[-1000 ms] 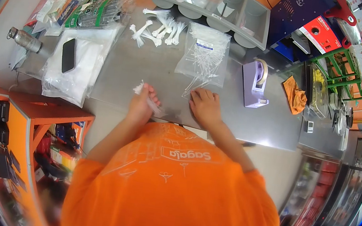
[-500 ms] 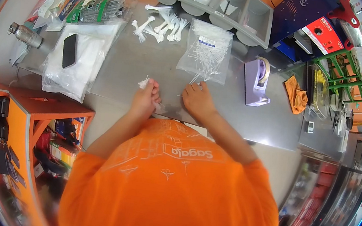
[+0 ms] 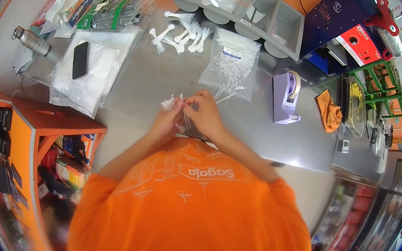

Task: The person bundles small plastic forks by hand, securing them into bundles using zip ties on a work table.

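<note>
My left hand (image 3: pixel 165 121) is closed around a bunch of thin white sticks (image 3: pixel 168 103), whose small knobbly heads show above the fingers. Against it, my right hand (image 3: pixel 205 116) pinches with thumb and fingers at the bunch's top; a thin white stick shows between the hands, partly hidden by the fingers. Just beyond lies a clear plastic bag (image 3: pixel 232 61) full of the same loose sticks, a few poking out of its near end. Several fan-shaped bundles of white sticks (image 3: pixel 161 38) rest on the metal table (image 3: pixel 136 77) farther back.
On the right stand a lilac tape dispenser (image 3: pixel 282 98) and an orange cloth (image 3: pixel 328 111). A grey divided tray (image 3: pixel 253 26) is at the back. To the left, a black phone (image 3: pixel 80 60) lies on clear plastic bags (image 3: pixel 102 68), near a metal bottle (image 3: pixel 31 40).
My right hand has moved left from the near end of the bag to meet my left hand. The left hand still holds its bunch, now slightly farther right.
</note>
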Tool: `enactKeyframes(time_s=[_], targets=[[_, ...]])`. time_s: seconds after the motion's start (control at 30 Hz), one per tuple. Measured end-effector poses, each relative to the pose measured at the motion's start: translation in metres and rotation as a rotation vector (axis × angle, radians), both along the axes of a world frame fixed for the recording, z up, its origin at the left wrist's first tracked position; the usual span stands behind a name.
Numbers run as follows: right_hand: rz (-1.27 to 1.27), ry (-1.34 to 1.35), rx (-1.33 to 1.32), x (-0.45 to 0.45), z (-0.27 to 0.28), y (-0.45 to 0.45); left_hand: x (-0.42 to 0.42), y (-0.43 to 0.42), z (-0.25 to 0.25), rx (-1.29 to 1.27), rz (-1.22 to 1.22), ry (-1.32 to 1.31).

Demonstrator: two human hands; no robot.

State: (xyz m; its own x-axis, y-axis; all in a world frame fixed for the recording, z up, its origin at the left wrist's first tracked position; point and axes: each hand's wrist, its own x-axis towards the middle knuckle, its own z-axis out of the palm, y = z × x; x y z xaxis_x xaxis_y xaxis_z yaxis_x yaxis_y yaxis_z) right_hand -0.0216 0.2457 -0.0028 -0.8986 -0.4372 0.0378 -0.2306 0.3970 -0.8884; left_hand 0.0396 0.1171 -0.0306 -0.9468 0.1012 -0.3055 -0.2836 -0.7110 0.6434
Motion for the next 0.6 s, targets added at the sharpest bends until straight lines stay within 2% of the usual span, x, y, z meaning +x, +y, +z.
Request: enactKeyframes(time_s=[0.07,0.17,0.33,0.4,0.43,0.5,0.53,0.6], targets=[[0.0,0.016,0.037,0.011,0.002,-0.001,0.0,0.012,0.022,-0.053,0.112,-0.143],[-0.002,0.031,0.05,0.02,-0.002,0.002,0.002,0.017,0.034,-0.012,0.023,-0.193],[0.054,-0.056,0.019,0.016,0.016,0.013,0.001,0.003,0.004,-0.084,0.006,-0.176],[0.042,0.108,-0.05,0.011,0.029,0.018,-0.001,0.002,0.005,-0.122,-0.036,-0.194],[0.034,0.104,-0.049,0.008,0.03,0.019,-0.001,0.004,0.007,-0.119,-0.109,-0.239],[0.164,0.378,-0.103,0.004,0.03,0.021,0.001,0.01,0.015,-0.114,-0.183,-0.287],[0.164,0.376,-0.103,0.005,0.029,0.023,0.003,0.016,0.021,-0.085,-0.208,-0.28],[0.522,0.033,-0.061,0.004,0.027,0.033,0.005,0.018,0.027,-0.056,-0.228,-0.271]])
